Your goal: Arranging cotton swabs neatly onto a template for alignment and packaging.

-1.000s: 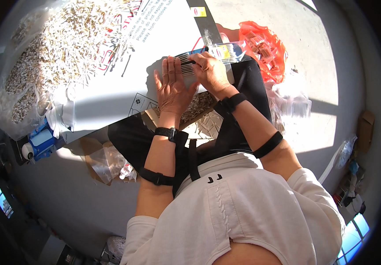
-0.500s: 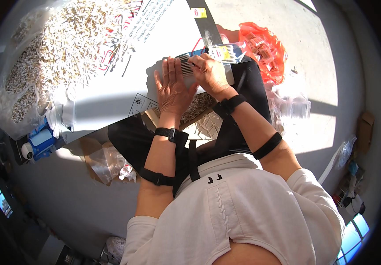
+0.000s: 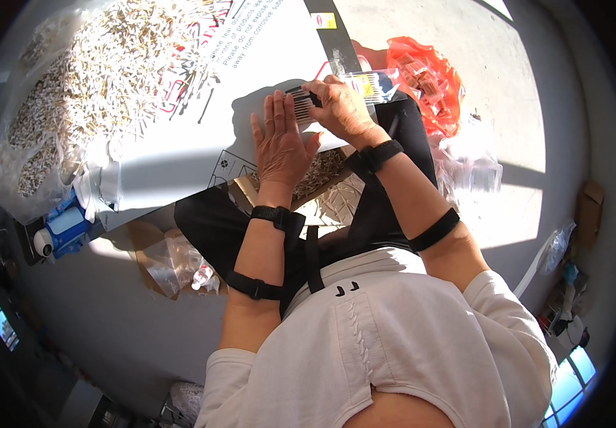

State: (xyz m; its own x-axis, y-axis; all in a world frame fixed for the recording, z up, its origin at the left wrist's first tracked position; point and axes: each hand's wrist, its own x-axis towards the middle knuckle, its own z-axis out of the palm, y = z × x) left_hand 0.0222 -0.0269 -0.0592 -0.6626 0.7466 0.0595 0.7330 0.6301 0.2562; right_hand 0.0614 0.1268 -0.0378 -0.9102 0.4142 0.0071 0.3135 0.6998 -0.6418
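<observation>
My left hand (image 3: 280, 146) lies flat with fingers together against a row of thin dark sticks (image 3: 299, 105) lined up on a white board (image 3: 179, 135). My right hand (image 3: 341, 108) curls over the right end of that row and pinches a small clear packet (image 3: 372, 84) of the same small parts. Both forearms wear black straps and wrist bands.
A large heap of small pale and brass pieces (image 3: 87, 78) covers the board's far left. An orange plastic bag (image 3: 425, 78) lies at the right, with clear bags (image 3: 468, 167) beside it. A blue and white object (image 3: 65, 221) sits at the board's left corner. A clear bag (image 3: 179, 260) lies on the floor.
Both hands stay on the row of sticks; the fingers have shifted only slightly.
</observation>
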